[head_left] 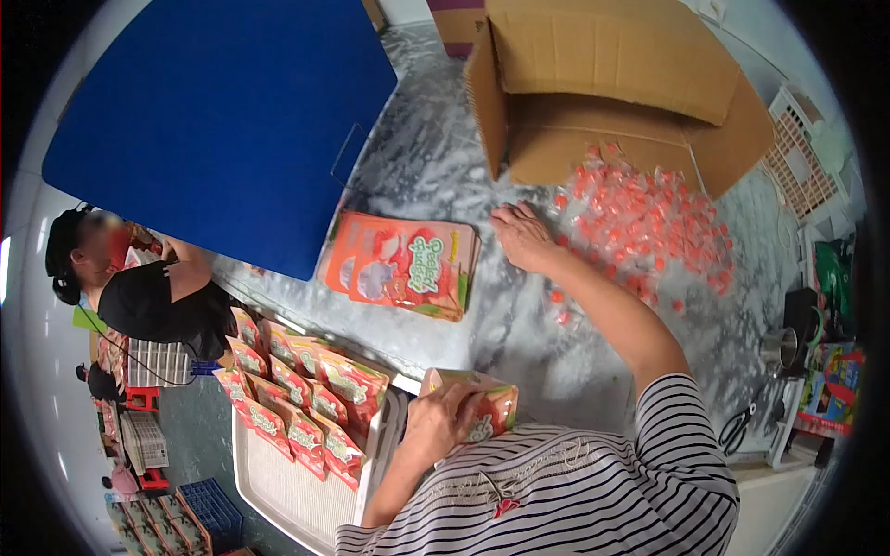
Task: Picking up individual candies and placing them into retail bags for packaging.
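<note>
Two-handed, worked at a grey-and-white marbled tabletop (pixel 524 343). At its near edge, held an orange pouch (pixel 501 406) in the left hand (pixel 436 424), with fingers bent against its side. Farther out, set the right hand (pixel 525 241) low over the surface, with fingers loosely stretched and close together; could not tell of anything beneath the palm. Had a stack of flat orange pouches (pixel 408 264) just left of that hand and a heap of small red wrapped pieces (pixel 649 222) to its right, spread before an open cardboard box (pixel 607 51). Saw a big blue panel (pixel 222 120) at upper left and, below it, a co-worker (pixel 144 301) in black. At lower left, had a ridged tray (pixel 297 496) of filled pouches (pixel 292 380) above a dark floor (pixel 199 412) with a blue crate (pixel 213 512). Along the right, saw scissors (pixel 739 428), a metal cup (pixel 781 348) and a white basket (pixel 799 153).
</note>
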Demonstrator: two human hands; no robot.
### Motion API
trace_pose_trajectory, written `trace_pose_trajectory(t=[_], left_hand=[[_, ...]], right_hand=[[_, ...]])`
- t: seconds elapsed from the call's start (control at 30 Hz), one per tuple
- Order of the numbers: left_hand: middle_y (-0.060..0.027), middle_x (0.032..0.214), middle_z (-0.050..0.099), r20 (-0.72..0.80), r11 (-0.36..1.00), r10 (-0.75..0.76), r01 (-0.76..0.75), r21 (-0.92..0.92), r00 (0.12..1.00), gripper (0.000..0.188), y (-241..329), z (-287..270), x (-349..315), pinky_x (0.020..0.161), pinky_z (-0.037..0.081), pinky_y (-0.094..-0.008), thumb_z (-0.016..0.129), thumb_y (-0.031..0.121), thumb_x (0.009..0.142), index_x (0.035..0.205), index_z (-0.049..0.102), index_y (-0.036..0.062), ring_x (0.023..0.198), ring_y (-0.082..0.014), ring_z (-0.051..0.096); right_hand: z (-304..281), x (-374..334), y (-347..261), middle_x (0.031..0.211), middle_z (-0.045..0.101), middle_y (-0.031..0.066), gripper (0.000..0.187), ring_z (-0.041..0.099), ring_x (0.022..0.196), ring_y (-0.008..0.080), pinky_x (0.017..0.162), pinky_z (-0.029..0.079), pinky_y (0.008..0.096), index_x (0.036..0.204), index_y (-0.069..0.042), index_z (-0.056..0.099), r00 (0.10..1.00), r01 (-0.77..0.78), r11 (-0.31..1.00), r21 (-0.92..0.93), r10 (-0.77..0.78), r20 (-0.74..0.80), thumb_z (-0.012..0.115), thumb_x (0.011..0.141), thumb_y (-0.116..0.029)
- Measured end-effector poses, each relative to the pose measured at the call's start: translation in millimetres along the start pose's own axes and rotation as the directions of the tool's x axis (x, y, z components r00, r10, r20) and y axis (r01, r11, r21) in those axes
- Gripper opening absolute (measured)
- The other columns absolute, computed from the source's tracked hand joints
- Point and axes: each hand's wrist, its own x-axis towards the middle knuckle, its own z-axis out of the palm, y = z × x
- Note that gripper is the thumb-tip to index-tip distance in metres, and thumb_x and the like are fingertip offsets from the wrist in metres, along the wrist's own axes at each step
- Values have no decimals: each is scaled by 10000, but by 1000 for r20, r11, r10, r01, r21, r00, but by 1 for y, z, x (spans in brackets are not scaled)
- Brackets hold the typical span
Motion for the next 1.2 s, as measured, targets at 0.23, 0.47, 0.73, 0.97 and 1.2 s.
trace_pose_trajectory(t=[0.23, 0.47, 0.73, 0.97, 1.2], left_hand=[[-146, 842, 669, -49, 996, 75, -77, -44, 996, 117, 7, 0, 6, 614, 517, -387, 667, 121, 832, 926, 655, 53, 701, -329, 654], [-132, 842, 671, -37, 994, 110, -111, -21, 993, 100, 11, 15, -5, 594, 517, -389, 672, 124, 830, 908, 656, 62, 667, -333, 645], [-121, 848, 671, -76, 985, 164, -168, -50, 984, 103, 23, 14, -20, 596, 514, -382, 669, 101, 828, 921, 659, 59, 678, -327, 648], [-125, 856, 673, -98, 990, 120, -126, -64, 988, 104, 23, 15, -27, 595, 509, -379, 668, 89, 828, 926, 659, 54, 675, -326, 650], [-125, 855, 659, -81, 988, 133, -139, -74, 988, 99, 18, 17, -26, 595, 515, -382, 648, 70, 833, 931, 650, 53, 680, -328, 642]], right_hand=[[-50, -88, 21, 1299, 507, 115, 360, 404, 1293, 295, 1127, 224, 492, 1187, -39, 575, 992, -8, 988, -152, 28, 125, 593, 845, -150], [-67, -161, 23, 1398, 427, 158, 405, 338, 1332, 338, 1128, 215, 497, 1289, -57, 513, 945, -130, 988, 88, 150, -290, 532, 899, -164], [-57, -143, 44, 1376, 451, 166, 379, 356, 1309, 336, 1134, 199, 484, 1224, -56, 580, 941, -210, 977, 29, 210, -265, 509, 931, -286], [-30, -160, -53, 1465, 328, 172, 463, 259, 1376, 350, 1137, 185, 507, 1320, -60, 489, 978, -127, 990, 57, 134, -162, 501, 940, -324], [-35, -188, -48, 1398, 430, 173, 354, 381, 1317, 298, 1094, 298, 397, 1279, -36, 521, 918, -58, 749, 661, 299, -259, 485, 958, -179]])
